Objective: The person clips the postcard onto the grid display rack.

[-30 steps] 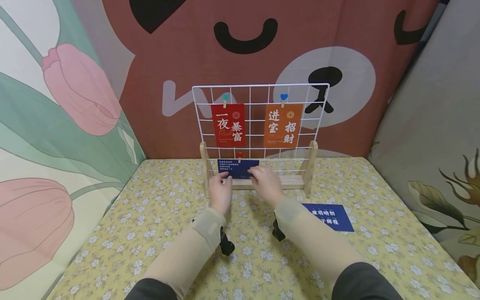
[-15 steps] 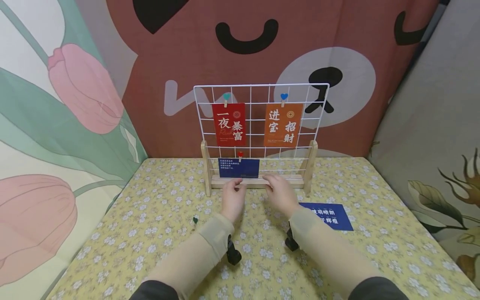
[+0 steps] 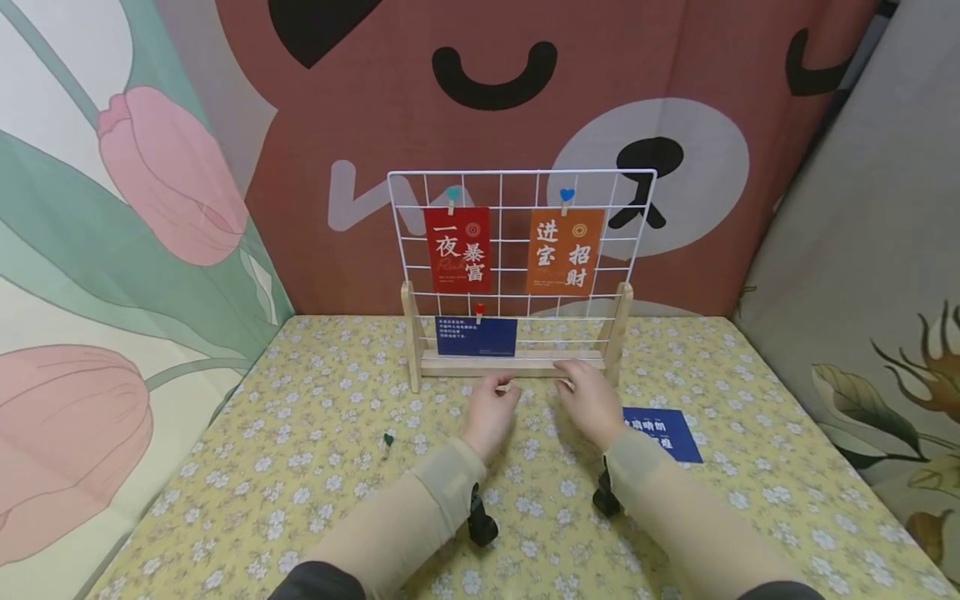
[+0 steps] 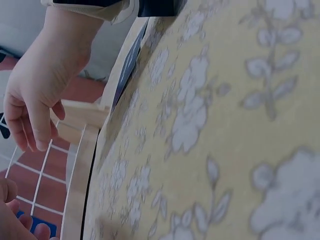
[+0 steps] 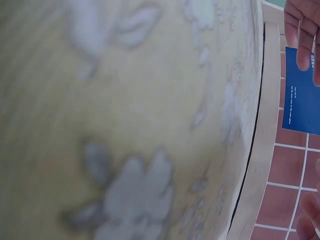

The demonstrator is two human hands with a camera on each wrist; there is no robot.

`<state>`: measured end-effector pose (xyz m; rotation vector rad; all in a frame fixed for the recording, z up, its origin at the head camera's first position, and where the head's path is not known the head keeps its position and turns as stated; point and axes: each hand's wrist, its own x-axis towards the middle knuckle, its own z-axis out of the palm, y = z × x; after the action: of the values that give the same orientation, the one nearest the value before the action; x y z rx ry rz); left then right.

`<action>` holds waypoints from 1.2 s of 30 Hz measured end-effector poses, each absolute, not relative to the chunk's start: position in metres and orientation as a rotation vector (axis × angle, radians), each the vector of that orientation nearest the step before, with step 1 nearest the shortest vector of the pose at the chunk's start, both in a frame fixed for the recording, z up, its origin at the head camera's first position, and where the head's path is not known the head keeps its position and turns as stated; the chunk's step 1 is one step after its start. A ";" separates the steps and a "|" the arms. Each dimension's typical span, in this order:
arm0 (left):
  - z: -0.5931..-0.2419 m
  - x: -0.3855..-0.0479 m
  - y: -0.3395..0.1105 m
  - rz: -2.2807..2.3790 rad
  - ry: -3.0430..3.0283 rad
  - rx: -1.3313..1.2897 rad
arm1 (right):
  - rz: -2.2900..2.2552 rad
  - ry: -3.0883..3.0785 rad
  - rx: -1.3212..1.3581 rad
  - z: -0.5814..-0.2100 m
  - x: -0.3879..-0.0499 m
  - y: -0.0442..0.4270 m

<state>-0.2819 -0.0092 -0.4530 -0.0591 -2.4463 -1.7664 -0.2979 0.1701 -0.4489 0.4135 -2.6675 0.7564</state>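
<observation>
My left hand hovers in front of the rack's wooden base, fingers loosely bent and holding nothing. To its right, my right hand is also without anything in its fingers, near the base's right part. A white wire grid rack stands behind them. On its lower left hangs a dark blue card under a red clip. Higher up are a red card with a teal heart clip and an orange card with a blue heart clip.
Another blue card lies on the flowered tablecloth at right, partly hidden by my right forearm. A dark green heart clip lies left of my left hand. A printed curtain hangs behind the rack.
Both hands have come off the lower blue card and drawn back toward me and to the right. The card stays hanging. The green heart clip, mostly hidden earlier, is now in sight.
</observation>
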 end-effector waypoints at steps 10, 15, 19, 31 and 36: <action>-0.453 -0.268 0.005 -1.922 -2.487 -0.111 | 0.834 -2.747 0.295 -0.446 -0.286 0.188; -0.453 -0.263 0.013 -1.946 -2.496 -0.162 | 0.867 -2.799 0.221 -0.444 -0.281 0.203; -0.455 -0.262 0.021 -1.977 -2.519 -0.153 | 0.893 -2.818 0.176 -0.443 -0.279 0.215; -0.462 -0.250 0.046 -2.108 -2.472 -0.149 | 1.019 -2.879 0.014 -0.440 -0.269 0.247; -0.462 -0.244 0.058 -2.245 -2.459 -0.106 | 1.022 -2.872 -0.043 -0.443 -0.265 0.263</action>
<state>-0.2436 0.0580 -0.4623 -0.1061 -2.4590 -2.2447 -0.2645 0.2632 -0.4431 -0.0429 -2.8722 1.0220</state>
